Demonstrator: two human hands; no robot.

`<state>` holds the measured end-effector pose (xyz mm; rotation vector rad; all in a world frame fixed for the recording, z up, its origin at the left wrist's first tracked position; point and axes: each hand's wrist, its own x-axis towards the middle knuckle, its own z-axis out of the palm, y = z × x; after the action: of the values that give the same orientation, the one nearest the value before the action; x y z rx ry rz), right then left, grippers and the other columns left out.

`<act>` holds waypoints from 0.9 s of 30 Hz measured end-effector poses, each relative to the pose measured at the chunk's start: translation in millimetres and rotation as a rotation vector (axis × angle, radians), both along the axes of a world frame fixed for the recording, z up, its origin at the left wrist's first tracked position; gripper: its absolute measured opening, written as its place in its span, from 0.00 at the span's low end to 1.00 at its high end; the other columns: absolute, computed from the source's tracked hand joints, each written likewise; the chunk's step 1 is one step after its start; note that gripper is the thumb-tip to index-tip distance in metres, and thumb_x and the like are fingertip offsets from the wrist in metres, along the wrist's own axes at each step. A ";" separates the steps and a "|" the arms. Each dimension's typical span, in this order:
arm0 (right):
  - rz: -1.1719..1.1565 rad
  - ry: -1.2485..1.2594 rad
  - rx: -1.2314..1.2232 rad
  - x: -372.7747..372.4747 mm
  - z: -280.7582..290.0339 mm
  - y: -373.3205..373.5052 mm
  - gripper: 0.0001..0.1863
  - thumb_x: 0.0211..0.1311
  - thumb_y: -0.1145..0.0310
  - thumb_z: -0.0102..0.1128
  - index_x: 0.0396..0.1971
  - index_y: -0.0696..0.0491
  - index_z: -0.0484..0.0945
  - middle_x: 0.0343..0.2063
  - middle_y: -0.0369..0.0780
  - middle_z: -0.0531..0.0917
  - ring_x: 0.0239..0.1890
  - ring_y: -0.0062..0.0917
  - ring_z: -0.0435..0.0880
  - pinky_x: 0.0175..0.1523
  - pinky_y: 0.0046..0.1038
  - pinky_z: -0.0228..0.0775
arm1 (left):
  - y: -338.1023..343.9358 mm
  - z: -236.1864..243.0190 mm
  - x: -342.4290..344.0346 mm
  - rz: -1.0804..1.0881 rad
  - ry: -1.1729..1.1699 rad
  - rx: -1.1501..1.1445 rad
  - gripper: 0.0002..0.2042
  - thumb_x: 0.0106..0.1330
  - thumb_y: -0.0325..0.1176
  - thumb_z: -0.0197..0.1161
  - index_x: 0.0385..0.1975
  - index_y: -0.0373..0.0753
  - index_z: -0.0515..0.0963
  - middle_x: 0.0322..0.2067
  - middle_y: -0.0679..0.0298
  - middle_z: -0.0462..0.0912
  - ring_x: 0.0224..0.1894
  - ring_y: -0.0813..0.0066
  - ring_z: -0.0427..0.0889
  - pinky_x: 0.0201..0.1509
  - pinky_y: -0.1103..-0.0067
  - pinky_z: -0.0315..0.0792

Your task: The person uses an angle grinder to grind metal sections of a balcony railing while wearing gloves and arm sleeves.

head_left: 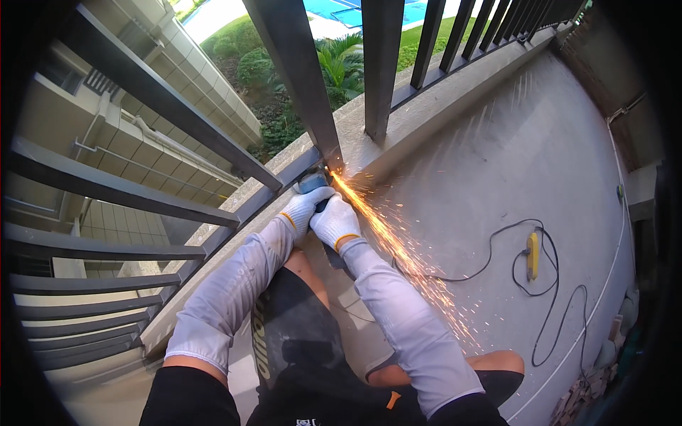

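Note:
Both my hands wear white knit gloves with yellow cuffs and are closed around a blue angle grinder (312, 182). My left hand (305, 207) grips it near its head, while my right hand (336, 221) wraps its body just behind. The grinder's front end meets the foot of a dark metal railing post (302, 78), beside the bottom rail (249, 206). A bright stream of orange sparks (387, 238) sprays from that spot toward the lower right, passing beside my right forearm. The disc itself is hidden by the grinder's head and the glare.
Railing bars (142, 199) fan out on the left above a low concrete curb (412, 145). On the grey floor (462, 192) at right lies a yellow power strip (533, 257) with a looping black cord (490, 257). Rubble (579, 397) sits at lower right; plants (341, 67) grow beyond the railing.

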<state>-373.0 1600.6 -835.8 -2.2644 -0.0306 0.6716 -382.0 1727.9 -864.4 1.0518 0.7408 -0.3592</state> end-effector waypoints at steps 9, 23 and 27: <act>-0.036 -0.028 0.028 -10.0 -9.1 2.8 0.26 0.63 0.59 0.68 0.55 0.61 0.78 0.48 0.62 0.90 0.55 0.56 0.90 0.62 0.48 0.83 | 1.8 -15.9 -6.7 0.016 -0.061 0.056 0.12 0.70 0.40 0.76 0.44 0.41 0.87 0.40 0.60 0.92 0.39 0.65 0.92 0.50 0.68 0.85; -0.099 -0.014 0.031 -18.1 -7.5 12.7 0.25 0.64 0.58 0.68 0.54 0.59 0.78 0.49 0.62 0.89 0.56 0.57 0.89 0.62 0.49 0.83 | 12.4 -22.3 -6.3 -0.019 -0.109 0.005 0.12 0.68 0.37 0.77 0.44 0.39 0.87 0.39 0.60 0.92 0.38 0.65 0.92 0.50 0.69 0.85; -0.134 -0.009 0.028 -21.3 -6.7 14.8 0.25 0.65 0.57 0.67 0.54 0.59 0.78 0.49 0.62 0.89 0.55 0.57 0.89 0.62 0.50 0.83 | 10.7 -8.1 -6.5 -0.049 -0.098 0.078 0.12 0.67 0.37 0.79 0.44 0.40 0.87 0.39 0.59 0.93 0.38 0.66 0.92 0.50 0.70 0.85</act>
<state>-394.3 1615.4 -842.5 -2.2203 0.1056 0.5861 -388.5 1738.6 -872.5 1.1546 0.6460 -0.3204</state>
